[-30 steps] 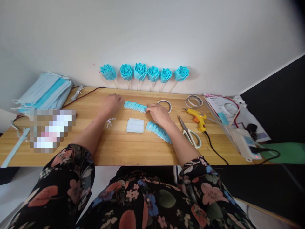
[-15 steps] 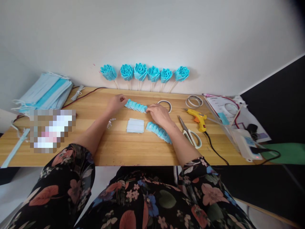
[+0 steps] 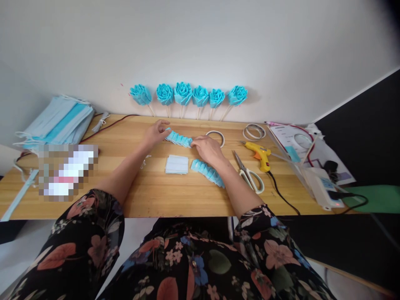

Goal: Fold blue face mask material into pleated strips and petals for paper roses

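A row of overlapping folded blue mask-fabric pieces (image 3: 179, 138) lies on the wooden table between my hands. At its left end is my left hand (image 3: 158, 133), thumb and forefinger apart, the thumb close to the last piece. My right hand (image 3: 206, 148) has its fingers bent together on the row's right end; the fingertips are partly hidden. A second row of folded blue pieces (image 3: 206, 171) lies beneath my right wrist, partly covered by it. Nearer to me sits a stack of pale squares (image 3: 176, 164).
Several blue flowers on sticks (image 3: 183, 93) lean against the wall. To the right are tape rolls (image 3: 254, 132), scissors (image 3: 246, 173), a yellow glue gun (image 3: 256, 154) with its cord, and a power strip (image 3: 321, 189). Face masks (image 3: 59, 121) are piled left, behind a blurred-out object (image 3: 68, 171).
My left hand's fingers have spread from a pinch and shifted slightly up and right at the row's end. The right hand stays at the other end. The view has shifted slightly.
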Action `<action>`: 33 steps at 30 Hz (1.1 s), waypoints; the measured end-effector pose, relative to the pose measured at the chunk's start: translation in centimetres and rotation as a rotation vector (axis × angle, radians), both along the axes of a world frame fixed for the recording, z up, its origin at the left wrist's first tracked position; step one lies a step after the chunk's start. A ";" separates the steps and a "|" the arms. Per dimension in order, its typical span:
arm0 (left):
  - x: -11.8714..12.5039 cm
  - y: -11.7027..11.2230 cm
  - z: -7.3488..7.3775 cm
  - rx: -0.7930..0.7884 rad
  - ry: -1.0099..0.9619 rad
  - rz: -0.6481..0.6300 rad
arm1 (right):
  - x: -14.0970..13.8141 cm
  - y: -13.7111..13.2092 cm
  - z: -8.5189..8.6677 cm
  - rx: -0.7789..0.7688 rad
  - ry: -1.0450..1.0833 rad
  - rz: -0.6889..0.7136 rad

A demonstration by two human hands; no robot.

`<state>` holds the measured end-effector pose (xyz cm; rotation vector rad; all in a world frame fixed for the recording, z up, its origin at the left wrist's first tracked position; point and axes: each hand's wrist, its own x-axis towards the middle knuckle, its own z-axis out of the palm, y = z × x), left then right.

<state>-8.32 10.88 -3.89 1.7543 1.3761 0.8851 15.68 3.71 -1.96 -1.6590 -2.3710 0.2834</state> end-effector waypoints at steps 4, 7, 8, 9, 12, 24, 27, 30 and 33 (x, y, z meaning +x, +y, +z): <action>0.3 -0.4 0.2 0.031 0.003 0.040 | 0.0 0.0 0.0 -0.001 0.008 0.004; 0.4 -0.3 0.1 0.036 -0.045 0.068 | 0.0 0.1 0.2 -0.005 0.011 0.008; 0.4 -0.3 0.1 0.029 -0.078 0.074 | 0.0 0.1 0.3 -0.007 0.009 0.009; 0.4 -0.3 0.0 0.019 -0.115 0.080 | 0.0 0.1 0.4 -0.009 0.005 0.011; 0.5 -0.2 -0.1 -0.016 -0.203 0.098 | 0.0 0.0 0.5 -0.004 -0.012 0.005; 0.5 -0.2 -0.3 0.086 -0.268 -0.044 | 0.2 0.5 -0.3 0.157 0.121 -0.105; 1.1 -1.0 0.4 0.138 -0.303 -0.163 | 0.1 0.6 -0.4 0.241 0.338 -0.019; 1.9 -2.0 1.1 0.195 -0.312 -0.244 | -0.2 0.5 -0.2 0.240 0.538 0.088; 2.6 -2.9 1.7 0.263 -0.311 -0.292 | -0.4 0.3 0.1 0.181 0.661 0.141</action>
